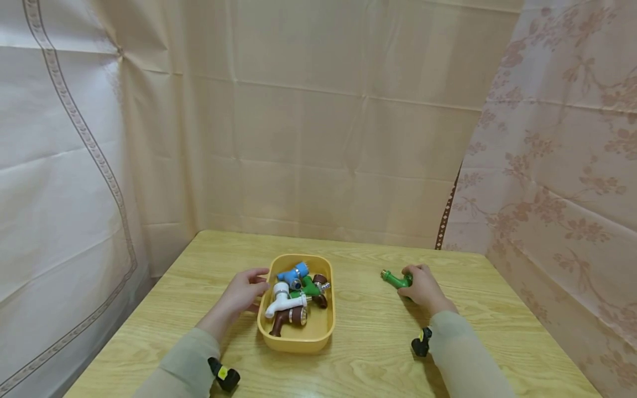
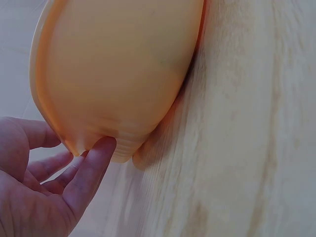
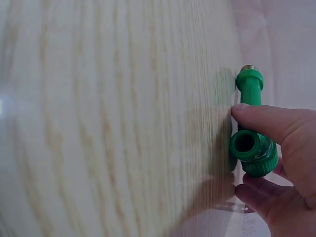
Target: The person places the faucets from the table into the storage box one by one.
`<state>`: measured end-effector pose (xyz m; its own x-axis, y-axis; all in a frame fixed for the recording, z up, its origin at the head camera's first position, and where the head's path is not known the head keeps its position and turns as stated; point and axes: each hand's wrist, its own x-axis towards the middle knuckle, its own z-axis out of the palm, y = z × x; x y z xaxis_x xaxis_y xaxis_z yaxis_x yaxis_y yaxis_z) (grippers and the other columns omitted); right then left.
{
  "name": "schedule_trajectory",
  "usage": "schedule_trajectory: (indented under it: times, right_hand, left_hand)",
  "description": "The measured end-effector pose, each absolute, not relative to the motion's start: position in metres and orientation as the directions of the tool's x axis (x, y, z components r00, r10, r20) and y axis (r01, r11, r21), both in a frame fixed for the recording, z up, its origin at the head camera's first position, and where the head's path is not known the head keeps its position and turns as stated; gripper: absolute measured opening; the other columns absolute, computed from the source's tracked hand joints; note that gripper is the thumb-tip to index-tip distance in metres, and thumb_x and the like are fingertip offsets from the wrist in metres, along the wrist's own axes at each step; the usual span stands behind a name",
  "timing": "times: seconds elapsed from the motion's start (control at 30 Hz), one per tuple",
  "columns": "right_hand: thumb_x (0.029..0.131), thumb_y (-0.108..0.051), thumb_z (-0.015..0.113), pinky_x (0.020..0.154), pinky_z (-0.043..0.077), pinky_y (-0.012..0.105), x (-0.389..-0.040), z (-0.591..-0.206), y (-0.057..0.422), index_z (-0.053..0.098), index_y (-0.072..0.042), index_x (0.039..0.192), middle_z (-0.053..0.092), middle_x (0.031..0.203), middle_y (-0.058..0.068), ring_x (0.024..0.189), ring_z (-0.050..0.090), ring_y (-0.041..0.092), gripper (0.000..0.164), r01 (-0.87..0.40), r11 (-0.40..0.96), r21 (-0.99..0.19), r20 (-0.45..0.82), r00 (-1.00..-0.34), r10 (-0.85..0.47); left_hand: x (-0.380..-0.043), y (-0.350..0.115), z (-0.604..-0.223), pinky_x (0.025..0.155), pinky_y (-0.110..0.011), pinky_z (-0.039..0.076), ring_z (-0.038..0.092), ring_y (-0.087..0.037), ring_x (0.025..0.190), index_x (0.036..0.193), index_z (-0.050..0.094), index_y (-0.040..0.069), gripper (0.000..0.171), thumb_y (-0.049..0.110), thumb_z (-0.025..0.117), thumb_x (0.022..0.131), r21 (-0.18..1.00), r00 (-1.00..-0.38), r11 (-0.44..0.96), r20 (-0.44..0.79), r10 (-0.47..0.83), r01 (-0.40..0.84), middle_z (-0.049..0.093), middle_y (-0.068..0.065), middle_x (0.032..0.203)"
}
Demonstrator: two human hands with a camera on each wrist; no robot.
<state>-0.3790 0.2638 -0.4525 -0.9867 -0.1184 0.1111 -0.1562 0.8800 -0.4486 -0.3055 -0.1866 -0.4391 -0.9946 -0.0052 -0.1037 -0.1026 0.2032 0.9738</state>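
Note:
My right hand (image 1: 423,286) pinches a green plastic tap (image 1: 394,279) close over the table, right of the basket. In the right wrist view, the thumb lies across the body of the tap (image 3: 250,94), with its round open outlet facing the camera and the other fingers below. My left hand (image 1: 244,290) is at the left side of a yellow basket (image 1: 269,341), its fingertips at the rim. The left wrist view shows the thumb against the outer wall. Inside the basket lie a white tap (image 1: 286,303), a blue tap (image 1: 297,273), a green tap (image 1: 311,286) and brown taps (image 1: 288,318).
The wood-grain table (image 1: 363,342) carries the basket left of the middle. Behind it hangs a beige curtain (image 1: 323,138), with a flowered cloth (image 1: 572,166) at the right and a pale cloth (image 1: 59,182) at the left. Black wrist cameras sit at both sleeves.

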Motion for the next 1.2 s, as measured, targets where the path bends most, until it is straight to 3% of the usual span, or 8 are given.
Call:
schedule_trajectory:
  times: [0.6,1.2]
  right_hand:
    - [0.077,-0.014,0.079,0.088,0.044,0.052,-0.3812,-0.4548,0.2664,0.057,0.002,0.123,0.045,0.126,0.026,0.109,0.047,0.039,0.054,-0.208,0.868,-0.451,0.145,-0.977,-0.159]
    - [0.077,-0.012,0.078,0.08,0.049,0.044,-0.3782,-0.4475,0.2652,0.056,0.002,0.127,0.042,0.128,0.024,0.104,0.05,0.035,0.056,-0.2,0.847,-0.493,0.152,-0.978,-0.143]
  left_hand:
    - [-0.3068,-0.1873,-0.4402,0.057,-0.043,0.056,0.058,-0.028,0.089,0.135,0.05,0.01,0.045,0.008,0.057,0.09,0.975,-0.995,0.199,-0.097,-0.003,-0.096,0.052,-0.016,0.113]
    - [-0.3042,-0.1874,-0.4384,0.057,-0.042,0.056,0.056,-0.028,0.091,0.136,0.049,0.009,0.045,0.009,0.057,0.091,0.97,-0.996,0.227,-0.093,0.003,-0.09,0.053,-0.016,0.115]
